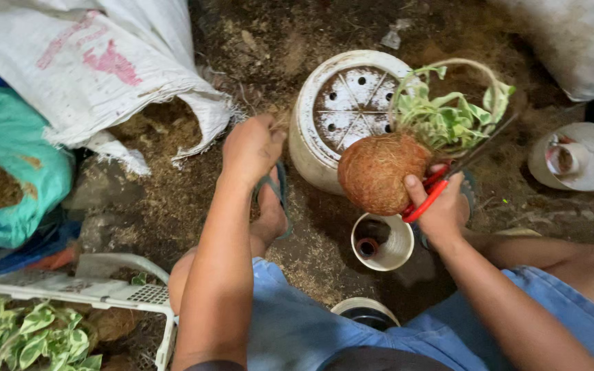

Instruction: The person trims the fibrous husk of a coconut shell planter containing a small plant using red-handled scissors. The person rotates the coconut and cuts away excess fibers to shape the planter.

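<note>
The right hand (440,206) holds a pair of red-handled scissors (429,194) with fingers through the loops, and the thumb presses against a round ball of brown coconut fibre (377,172). The ball rests against the side of an upturned white plastic pot (324,110) lying on the ground. A small plant with pale green and cream leaves (452,117) rises from the top of the ball.

The left hand (252,148) is closed loosely over a tuft of loose fibre near the pot's rim; its grip is mostly curled shut, and how much it holds I cannot tell.

Hazards, as judged from this position:
- The scissor blades lie close to the leaves and thin stems; a careless snip could cut the plant.
- The ball is supported mainly by the thumb and the curved pot wall, so it could roll off.
- The fibre is dry, coarse and stringy; it may shed or unravel if pulled.

The ground is dark soil strewn with husk. A woven white sack (104,62) spills more fibre nearby. A small white cup (381,242) stands below the ball.
</note>
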